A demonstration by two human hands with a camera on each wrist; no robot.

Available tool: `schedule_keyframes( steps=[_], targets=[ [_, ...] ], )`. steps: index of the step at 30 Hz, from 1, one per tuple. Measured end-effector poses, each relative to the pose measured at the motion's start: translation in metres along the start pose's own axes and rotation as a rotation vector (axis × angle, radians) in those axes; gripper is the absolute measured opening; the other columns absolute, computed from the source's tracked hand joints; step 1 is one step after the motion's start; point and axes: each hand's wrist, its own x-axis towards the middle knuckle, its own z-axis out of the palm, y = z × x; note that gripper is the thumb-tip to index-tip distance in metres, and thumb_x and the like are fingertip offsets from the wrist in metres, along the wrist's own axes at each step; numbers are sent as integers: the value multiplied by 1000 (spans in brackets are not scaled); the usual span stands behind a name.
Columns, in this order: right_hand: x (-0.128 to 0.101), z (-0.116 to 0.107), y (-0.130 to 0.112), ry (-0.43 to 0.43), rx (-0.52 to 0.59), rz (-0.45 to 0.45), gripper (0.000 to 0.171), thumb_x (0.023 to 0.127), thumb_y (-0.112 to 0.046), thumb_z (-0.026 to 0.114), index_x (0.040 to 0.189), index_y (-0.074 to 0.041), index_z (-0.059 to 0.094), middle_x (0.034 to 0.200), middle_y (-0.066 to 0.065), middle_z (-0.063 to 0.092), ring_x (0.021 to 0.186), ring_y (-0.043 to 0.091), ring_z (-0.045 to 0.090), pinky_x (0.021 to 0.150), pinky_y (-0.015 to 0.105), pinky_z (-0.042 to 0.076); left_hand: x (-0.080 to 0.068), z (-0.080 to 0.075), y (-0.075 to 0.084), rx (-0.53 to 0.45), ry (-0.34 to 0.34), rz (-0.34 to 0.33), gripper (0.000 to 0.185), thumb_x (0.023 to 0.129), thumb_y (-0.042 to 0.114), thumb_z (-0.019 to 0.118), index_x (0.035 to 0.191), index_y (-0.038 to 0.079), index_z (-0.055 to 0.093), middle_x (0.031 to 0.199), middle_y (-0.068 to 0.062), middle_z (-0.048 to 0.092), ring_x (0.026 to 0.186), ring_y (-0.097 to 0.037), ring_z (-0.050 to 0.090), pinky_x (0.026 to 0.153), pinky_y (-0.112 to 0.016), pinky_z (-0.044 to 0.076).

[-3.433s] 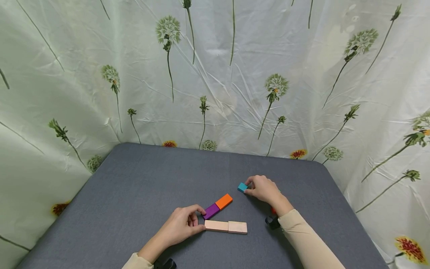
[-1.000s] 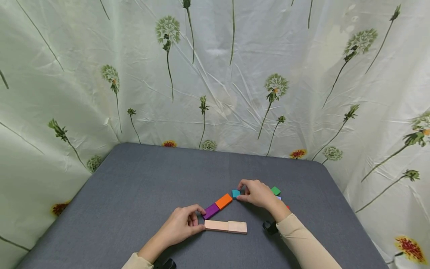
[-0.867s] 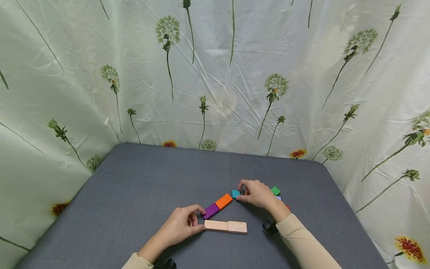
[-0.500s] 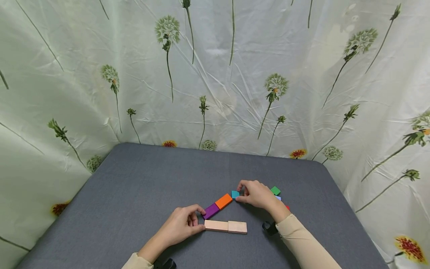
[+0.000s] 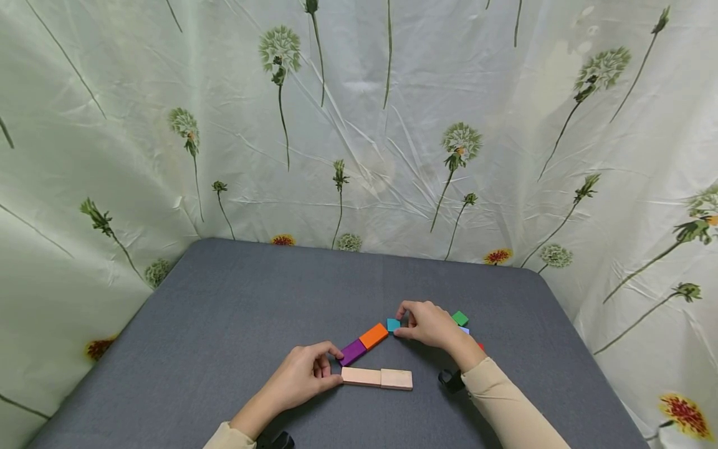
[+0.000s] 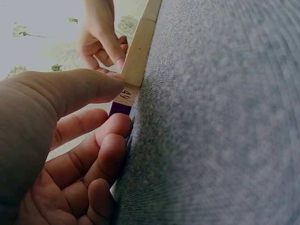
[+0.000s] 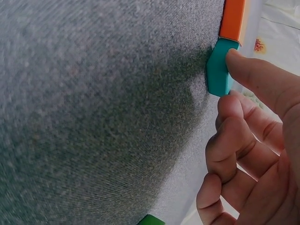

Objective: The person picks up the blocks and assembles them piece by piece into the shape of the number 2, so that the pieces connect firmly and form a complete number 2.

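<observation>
My right hand [image 5: 430,324] pinches a small teal wooden block [image 5: 392,325] between thumb and fingers; angled faces show on it in the right wrist view. That block sits right at the end of an orange block [image 5: 373,337]. A purple block [image 5: 352,353] continues the same slanted row toward me. Two plain wooden blocks [image 5: 361,376] lie end to end below. With the left hand [image 5: 303,373] I hold the near left corner: index finger on the purple block's end, thumb at the plain block's end. A printed number shows on a wood face by my thumb in the left wrist view.
Partly behind my right wrist lie a green block [image 5: 460,318], a light blue block [image 5: 465,331] and a red block [image 5: 480,347]. Everything rests on a dark grey cloth-covered table [image 5: 269,293]. A flower-printed curtain [image 5: 387,143] hangs along its back and sides.
My right hand has brought the teal block left and toward me, up to the orange block's end. The green and light blue blocks have come into sight. My left hand stays put.
</observation>
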Motion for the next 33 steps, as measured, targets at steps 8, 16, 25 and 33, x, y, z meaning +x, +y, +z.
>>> schedule_keyframes(
  steps=[8, 16, 25, 33],
  targets=[
    [-1, -1, 0, 1, -6, -4, 25, 93, -28, 86, 108, -15, 72, 71, -6, 56, 58, 8, 48, 56, 24, 35, 0, 0, 0, 6, 3, 0, 28, 89, 20, 89, 112, 17, 74, 73, 13, 61, 59, 3, 51, 54, -19, 44],
    [-1, -1, 0, 3, -14, -17, 25, 93, -29, 85, 109, -14, 72, 71, -7, 56, 58, 8, 48, 55, 23, 35, 1, 0, 0, 14, 1, -2, 28, 89, 20, 89, 112, 17, 74, 73, 13, 61, 59, 3, 51, 54, -19, 44],
    [-3, -1, 0, 2, -10, -1, 25, 93, -29, 86, 108, -15, 72, 71, -6, 57, 57, 8, 49, 55, 23, 35, 1, 1, 1, 17, 0, 0, 28, 89, 21, 89, 112, 17, 73, 73, 13, 60, 60, 3, 51, 55, -19, 44],
    [-7, -6, 4, 14, -2, -20, 27, 95, -32, 84, 113, -14, 73, 71, -7, 59, 57, 8, 50, 55, 24, 38, 1, 0, 0, 11, -5, 0, 28, 90, 21, 89, 113, 17, 73, 73, 13, 61, 59, 3, 51, 54, -19, 44]
  ],
)
